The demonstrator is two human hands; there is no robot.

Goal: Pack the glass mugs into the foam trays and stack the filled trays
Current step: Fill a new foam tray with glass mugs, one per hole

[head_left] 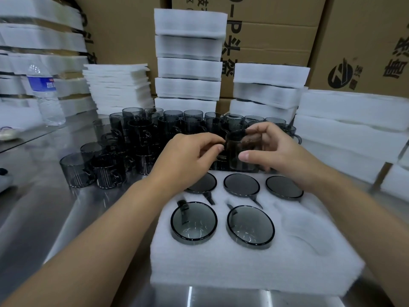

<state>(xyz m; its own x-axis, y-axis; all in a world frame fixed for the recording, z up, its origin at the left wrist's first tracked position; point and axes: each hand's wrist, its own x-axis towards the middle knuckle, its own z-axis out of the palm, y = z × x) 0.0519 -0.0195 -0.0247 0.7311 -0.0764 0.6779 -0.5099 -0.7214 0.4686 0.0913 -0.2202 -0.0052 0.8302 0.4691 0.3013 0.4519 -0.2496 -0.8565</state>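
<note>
- The right hand (276, 151) wraps the mug (241, 149) by its wall, thumb in front; the left hand (190, 156) pinches its left side, apparently the handle.
- The mug hangs upright over the far edge of the foam tray (221, 271).
- Best, I judge: line the handle up with the empty pocket (307, 231), then lower it straight, clear of the seated mugs (193, 222).

White foam tray (221, 269) front centre, five smoked glass mugs (193, 222) in it; loose mugs (132, 138) behind; stacked foam trays (188, 56) rearmost.

Both hands (232, 151) on smoky mug (242, 149)
</note>
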